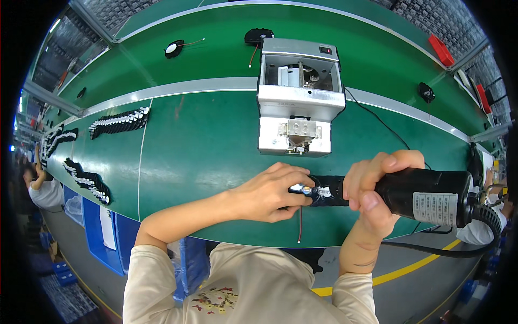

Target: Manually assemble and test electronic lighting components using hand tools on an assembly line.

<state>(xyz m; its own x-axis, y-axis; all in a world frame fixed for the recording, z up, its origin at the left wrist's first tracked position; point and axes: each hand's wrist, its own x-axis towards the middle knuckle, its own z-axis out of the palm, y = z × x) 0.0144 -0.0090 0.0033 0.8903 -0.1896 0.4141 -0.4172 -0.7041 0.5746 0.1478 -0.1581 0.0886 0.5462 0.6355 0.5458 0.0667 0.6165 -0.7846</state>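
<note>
- Checking the bench point(205, 156), we find the dark part point(325, 192) near its front edge, between the two hands, below the silver machine point(300, 110) in view.
- We note the part's long axis runs roughly left to right; a red wire point(300, 227) leads from its left end toward the person.
- Left hand point(278, 193): nearer, its fingers bent onto the part's left end. Firm grip or mere steadying, we cannot tell.
- Right hand point(377, 186): closed round the black tool point(423, 195), butt end to the right, front end leftward toward the part.
- We judge the tool-to-part line decisive: both lie nearly in one row. Tip contact we cannot confirm; the right hand hides the tool's front.
</note>
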